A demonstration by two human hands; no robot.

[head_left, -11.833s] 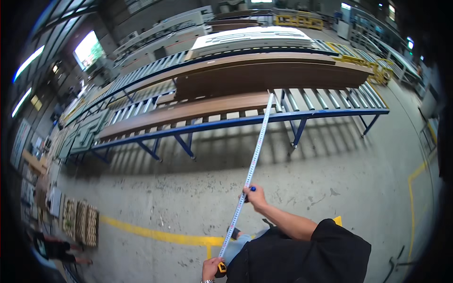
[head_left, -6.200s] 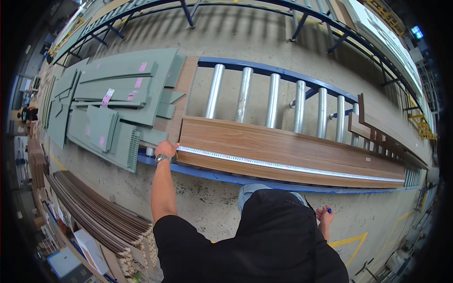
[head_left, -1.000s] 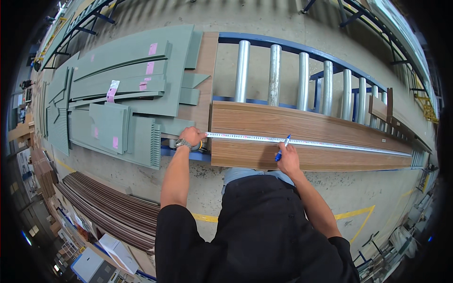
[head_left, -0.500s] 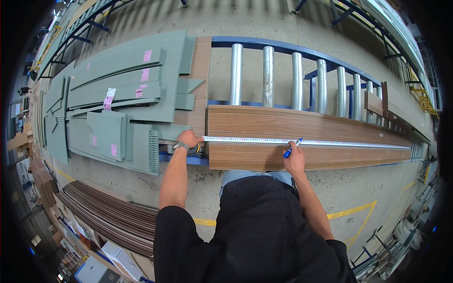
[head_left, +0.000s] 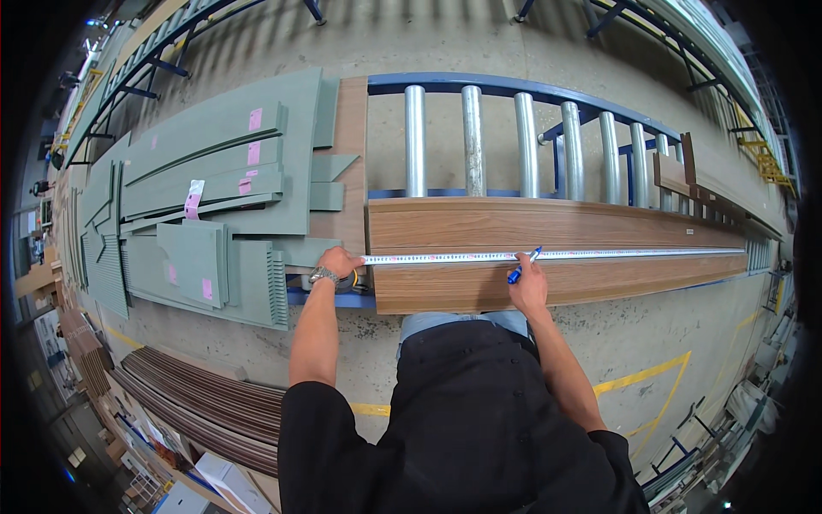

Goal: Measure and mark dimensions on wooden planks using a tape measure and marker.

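Head view, left fingers (head_left: 353,259) curled at tape (head_left: 437,258), right fingers (head_left: 525,264) gripping tilted pen (head_left: 515,276)

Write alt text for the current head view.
A person's left hand holds a measuring tape stretched along wood-grain boards on a roller conveyor; the right hand holds a blue pen over it. Grey-green panels lie to the left.

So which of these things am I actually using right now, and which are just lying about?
In use:
Tape measure, left end at your left hand
Blue marker pen in your right hand
Wood-grain board under the tape
Roller conveyor bearing the board

Apparently just lying about:
Grey-green panels with pink labels
Stack of long brown strips
White box
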